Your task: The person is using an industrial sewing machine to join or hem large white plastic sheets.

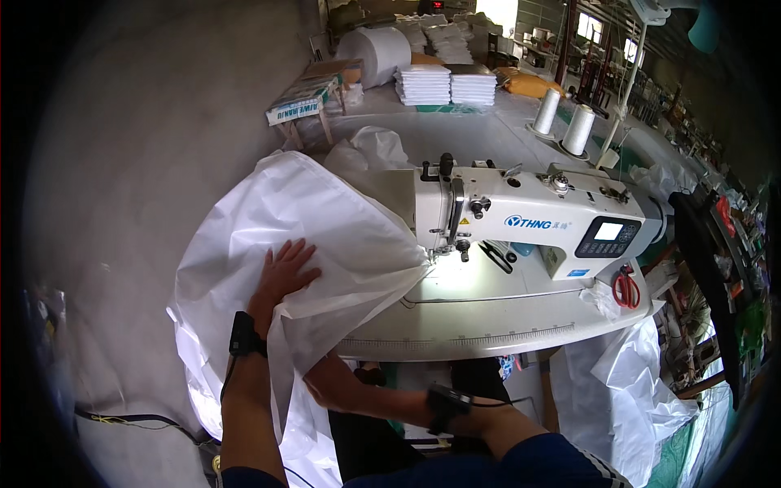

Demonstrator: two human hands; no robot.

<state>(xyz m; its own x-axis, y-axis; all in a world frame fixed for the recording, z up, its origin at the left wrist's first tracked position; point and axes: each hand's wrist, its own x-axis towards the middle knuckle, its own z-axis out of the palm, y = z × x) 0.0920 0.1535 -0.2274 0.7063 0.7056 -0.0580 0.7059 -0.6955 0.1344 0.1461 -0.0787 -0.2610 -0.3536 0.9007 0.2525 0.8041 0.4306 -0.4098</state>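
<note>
A large white plastic sheet (pixel 325 211) drapes over the left end of the sewing machine (pixel 521 207) bed and hangs down at the front. One corner of it narrows to the lit area by the presser foot (pixel 433 254). My left hand (pixel 289 268) lies flat on top of the sheet, fingers spread. My right arm crosses in front of me to the left, and my right hand (pixel 325 378) goes in behind a hanging fold, which hides its fingers. Black thread snips (pixel 496 257) lie on the bed, right of the needle.
Red-handled scissors (pixel 625 289) lie at the table's right end. Two white thread cones (pixel 578 130) stand behind the machine. Farther back are stacks of folded white sheets (pixel 423 85), a big white roll (pixel 374 57) and a small bench (pixel 305 102). White sheeting (pixel 626 382) hangs at the lower right.
</note>
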